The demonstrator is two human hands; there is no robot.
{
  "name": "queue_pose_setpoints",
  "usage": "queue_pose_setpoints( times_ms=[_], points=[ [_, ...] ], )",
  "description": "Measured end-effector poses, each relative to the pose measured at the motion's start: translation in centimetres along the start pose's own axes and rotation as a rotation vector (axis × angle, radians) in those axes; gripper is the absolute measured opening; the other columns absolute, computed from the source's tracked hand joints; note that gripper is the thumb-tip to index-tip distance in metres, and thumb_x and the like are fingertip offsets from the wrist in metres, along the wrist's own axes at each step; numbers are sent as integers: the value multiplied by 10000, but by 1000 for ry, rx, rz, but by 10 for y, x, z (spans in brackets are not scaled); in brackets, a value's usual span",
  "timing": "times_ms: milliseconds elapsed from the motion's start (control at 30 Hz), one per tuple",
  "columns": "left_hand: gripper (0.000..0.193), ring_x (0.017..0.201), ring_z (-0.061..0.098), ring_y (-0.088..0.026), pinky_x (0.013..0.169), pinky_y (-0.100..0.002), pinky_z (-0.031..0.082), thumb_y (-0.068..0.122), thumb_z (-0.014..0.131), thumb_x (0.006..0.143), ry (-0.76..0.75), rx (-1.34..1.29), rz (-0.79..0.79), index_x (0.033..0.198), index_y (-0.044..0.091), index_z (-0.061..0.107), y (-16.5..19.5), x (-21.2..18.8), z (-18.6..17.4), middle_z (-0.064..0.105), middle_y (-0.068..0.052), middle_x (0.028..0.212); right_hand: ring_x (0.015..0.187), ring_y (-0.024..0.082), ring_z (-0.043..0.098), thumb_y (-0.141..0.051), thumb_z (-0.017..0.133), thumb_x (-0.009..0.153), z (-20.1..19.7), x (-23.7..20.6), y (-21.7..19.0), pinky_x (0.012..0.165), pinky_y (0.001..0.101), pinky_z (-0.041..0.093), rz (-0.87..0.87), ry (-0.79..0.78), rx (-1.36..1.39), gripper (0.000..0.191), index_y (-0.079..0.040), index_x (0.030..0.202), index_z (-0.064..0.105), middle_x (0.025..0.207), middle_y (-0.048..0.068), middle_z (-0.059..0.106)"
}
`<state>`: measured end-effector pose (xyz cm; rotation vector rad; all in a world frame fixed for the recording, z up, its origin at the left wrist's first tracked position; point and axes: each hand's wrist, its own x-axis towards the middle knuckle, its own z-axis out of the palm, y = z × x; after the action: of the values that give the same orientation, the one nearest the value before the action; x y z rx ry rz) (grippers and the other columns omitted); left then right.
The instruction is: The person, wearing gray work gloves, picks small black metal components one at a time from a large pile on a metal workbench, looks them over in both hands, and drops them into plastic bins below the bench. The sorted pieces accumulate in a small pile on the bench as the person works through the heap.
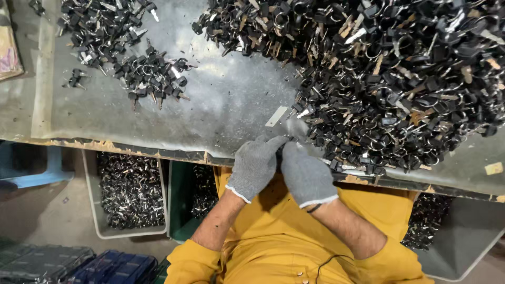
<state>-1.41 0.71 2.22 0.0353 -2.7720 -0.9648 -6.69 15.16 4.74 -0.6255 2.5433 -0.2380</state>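
Meeting at the surface (221, 105) edge, the gloved left hand (254, 165) and right hand (305, 176) pinch something small – too hidden to identify. Black keys (400, 79) lie heaped just beside them.

Work surface and surroundings, seen from above. The table (226, 100) is a flat, worn grey-green sheet, scuffed and streaked, brightest near its middle where light falls on it. Its near edge (121, 147) is chipped, with bare brownish patches showing along the rim. Below the edge lies a dull grey-brown concrete floor (47, 215). On the floor stand a pale grey plastic bin (94, 221), a green crate (176, 205) just beside it, and a second grey bin (468, 242) at the far right. A light blue frame (37, 173) sits at the left; dark ribbed cases (73, 265) occupy the lower left corner.
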Motion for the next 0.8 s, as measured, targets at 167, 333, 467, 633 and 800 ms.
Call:
queue_pose_setpoints(
  times_ms=[167,333,467,633,800],
  points=[
    [318,790,697,-327,691,-440,535,20,616,841,144,-109,4,1147,92,666,-1,-6,-1,705,-104,938,780,401,732,-263,539,1042,-9,8,12,645,486,596,-37,-100,256,441,-55,1408,405,936,219,733],
    [71,707,650,-347,650,-473,503,107,724,899,91,148,-34,922,113,656,0,-13,5,649,-110,808,842,395,745,-253,572,1006,7,-8,12,633,449,618,-272,409,55,398,-7,1307,485,1047,264,714],
    [90,681,654,-334,611,-459,504,128,712,830,103,21,-70,904,110,665,-4,-15,6,657,-99,818,789,339,750,-328,535,1069,15,-8,14,609,461,615,-80,-26,-92,320,-86,1278,532,1067,175,719],
    [81,722,672,-340,660,-479,519,128,709,846,-1,216,20,882,83,652,-4,-14,6,636,-116,788,716,349,742,-268,591,960,16,-4,20,477,436,592,-198,283,-23,424,-21,1286,479,1211,212,668],
    [88,699,671,-353,597,-468,516,157,740,823,23,-6,-75,838,102,672,-5,-11,2,678,-116,805,623,310,730,-269,555,1028,20,-13,25,510,429,587,-127,122,-70,548,-128,1549,465,764,140,718]
  ],
)
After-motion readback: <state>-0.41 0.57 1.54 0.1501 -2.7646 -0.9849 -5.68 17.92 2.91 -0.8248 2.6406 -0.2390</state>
